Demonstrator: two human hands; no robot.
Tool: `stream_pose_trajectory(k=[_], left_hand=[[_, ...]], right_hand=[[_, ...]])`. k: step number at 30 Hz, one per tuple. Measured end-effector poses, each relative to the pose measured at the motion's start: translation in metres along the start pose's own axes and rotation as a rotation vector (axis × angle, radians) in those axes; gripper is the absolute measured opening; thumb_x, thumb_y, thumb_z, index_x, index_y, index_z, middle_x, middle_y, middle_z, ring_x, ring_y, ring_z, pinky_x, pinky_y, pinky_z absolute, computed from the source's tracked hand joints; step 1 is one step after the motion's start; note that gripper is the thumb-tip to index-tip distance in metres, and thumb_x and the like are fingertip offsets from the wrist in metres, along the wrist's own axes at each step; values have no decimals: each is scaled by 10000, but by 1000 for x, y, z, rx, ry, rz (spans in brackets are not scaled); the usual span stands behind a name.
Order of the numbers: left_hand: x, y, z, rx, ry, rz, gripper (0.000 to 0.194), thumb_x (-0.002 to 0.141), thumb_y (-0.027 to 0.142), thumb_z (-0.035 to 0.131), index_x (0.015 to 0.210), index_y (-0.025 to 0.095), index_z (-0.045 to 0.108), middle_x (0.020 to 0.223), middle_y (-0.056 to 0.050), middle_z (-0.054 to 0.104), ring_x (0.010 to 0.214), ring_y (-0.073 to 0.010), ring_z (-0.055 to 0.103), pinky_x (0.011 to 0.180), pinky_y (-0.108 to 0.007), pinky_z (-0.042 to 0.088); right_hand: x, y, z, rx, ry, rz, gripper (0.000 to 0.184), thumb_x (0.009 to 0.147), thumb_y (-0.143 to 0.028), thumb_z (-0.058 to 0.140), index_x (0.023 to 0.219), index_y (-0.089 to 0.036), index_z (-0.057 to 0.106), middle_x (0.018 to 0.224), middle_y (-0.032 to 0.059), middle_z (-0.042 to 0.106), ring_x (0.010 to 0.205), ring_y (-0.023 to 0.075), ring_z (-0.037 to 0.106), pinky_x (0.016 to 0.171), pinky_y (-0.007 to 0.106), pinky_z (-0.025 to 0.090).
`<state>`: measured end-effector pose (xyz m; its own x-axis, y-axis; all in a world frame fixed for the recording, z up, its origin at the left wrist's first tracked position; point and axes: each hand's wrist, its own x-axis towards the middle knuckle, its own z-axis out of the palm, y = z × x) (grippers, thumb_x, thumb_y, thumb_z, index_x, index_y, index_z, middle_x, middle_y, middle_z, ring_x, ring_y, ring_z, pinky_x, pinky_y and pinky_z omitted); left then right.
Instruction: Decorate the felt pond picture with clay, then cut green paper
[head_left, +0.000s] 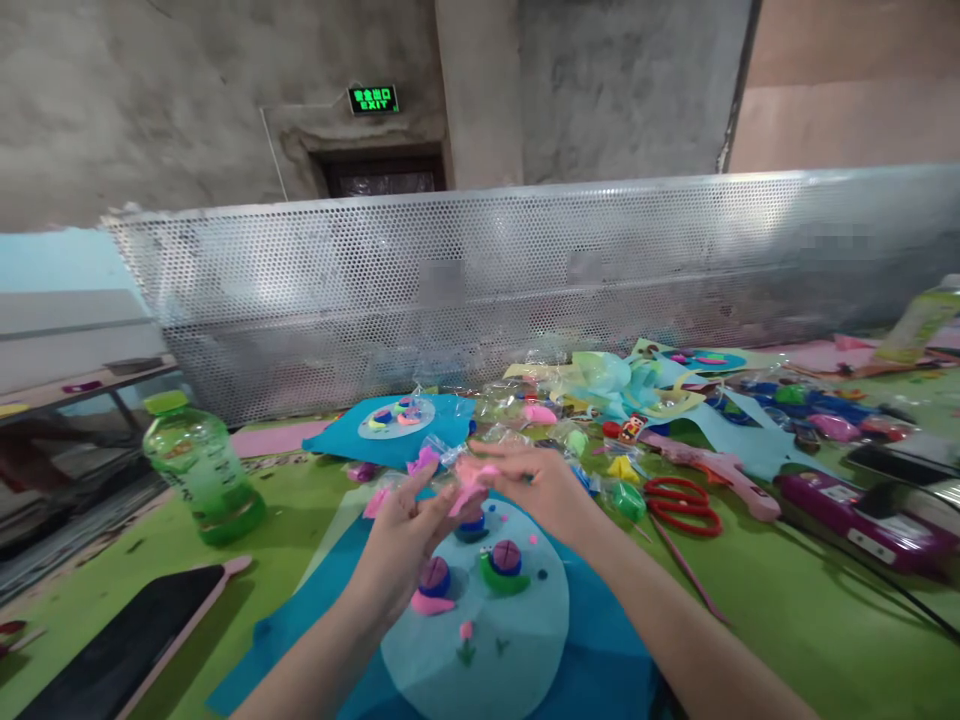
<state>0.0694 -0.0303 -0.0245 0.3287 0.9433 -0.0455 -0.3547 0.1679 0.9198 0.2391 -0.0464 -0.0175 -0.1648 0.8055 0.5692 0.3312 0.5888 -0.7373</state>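
Both hands (546, 490) on pink clay (471, 484)

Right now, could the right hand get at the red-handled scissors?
Probably yes: the handles of the red-handled scissors lie uncovered, right of the right hand, and nothing seems to block a sideways reach. Its fingers are at the pink clay, though, so it would likely leave that first.

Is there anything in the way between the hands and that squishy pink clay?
Nothing visible is. The fingers of the left hand and right hand are right at the pink clay. Some clear plastic shows close by, but it's too blurred to tell whether it touches the clay.
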Motion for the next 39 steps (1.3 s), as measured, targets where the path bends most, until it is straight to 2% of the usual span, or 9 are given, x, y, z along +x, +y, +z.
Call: stream_pose_trajectory(k=[4, 7, 10, 14, 20, 25, 29, 34, 39], left_hand=[[0, 3, 4, -77, -3, -50, 154, 777, 267, 598, 852, 134, 574, 797, -97, 707, 871, -218, 655, 847, -326, 491], [-1, 0, 5, -80, -39, -67, 193, 732, 313, 648, 793, 142, 581, 658, -62, 688, 728, -191, 670, 793, -323, 510], [-2, -6, 4, -28, -92, -33, 407, 638, 245, 738, 1000, 154, 575, 640, -14, 667, 654, -152, 649, 734, -278, 507], [-1, -8, 0, 180, -72, 64, 808, 636, 296, 735, 1312, 140, 321, 644, -7, 676, 703, -170, 640, 724, -272, 477], [-4, -2, 1, 349, -70, 90, 888, 685, 253, 698, 1374, 164, 146, 685, -21, 711, 777, -201, 653, 823, -334, 439], [0, -7, 0, 106, -59, 105, 916, 672, 317, 706, 1379, 166, 144, 789, -68, 714, 841, -238, 651, 849, -388, 461], [1, -15, 0, -33, -72, 93, 957, 606, 395, 740, 1363, 150, 209, 732, -66, 705, 822, -249, 658, 794, -383, 506], [-6, -13, 6, -64, -91, 70, 778, 644, 360, 720, 1295, 174, 337, 788, -71, 714, 891, -251, 645, 839, -399, 486], [-6, -8, 10, -144, -100, -39, 245, 778, 257, 600, 997, 159, 548, 789, -58, 716, 864, -189, 654, 901, -329, 452]], right_hand=[[1, 1, -2, -7, 138, 88, 461, 770, -293, 591, 1220, -298, 491, 1234, 44, 548, 1052, 229, 553, 719, 357, 522], [-1, 1, 5, -9, 30, 71, 585, 684, -204, 668, 1231, -293, 481, 1234, 43, 547, 1046, 224, 555, 788, 363, 505], [-2, 0, 13, -4, -64, 22, 399, 669, -149, 673, 1046, -276, 637, 1177, 47, 593, 1080, 221, 543, 894, 369, 449], [-2, 0, 16, 19, -67, 30, 234, 721, -181, 637, 911, -309, 687, 1098, 10, 641, 1066, 212, 557, 908, 396, 439], [0, 0, 11, 74, 8, 111, 178, 758, -260, 597, 904, -264, 698, 1070, 28, 656, 1026, 212, 581, 846, 364, 485], [2, 1, 3, 63, 128, 191, 540, 727, -334, 619, 1243, -273, 474, 1182, 73, 582, 1000, 233, 572, 744, 393, 512], [-1, 3, 10, 87, -30, 213, 662, 652, -316, 688, 1263, -264, 441, 1224, 84, 543, 1044, 234, 537, 774, 367, 495], [-3, 3, 17, 102, -53, 240, 545, 672, -350, 669, 1181, -227, 520, 1120, 90, 598, 948, 206, 575, 712, 317, 515], [-1, -2, 19, 24, -4, 195, 244, 745, -251, 585, 983, -246, 635, 982, 27, 662, 838, 164, 602, 709, 300, 497]])
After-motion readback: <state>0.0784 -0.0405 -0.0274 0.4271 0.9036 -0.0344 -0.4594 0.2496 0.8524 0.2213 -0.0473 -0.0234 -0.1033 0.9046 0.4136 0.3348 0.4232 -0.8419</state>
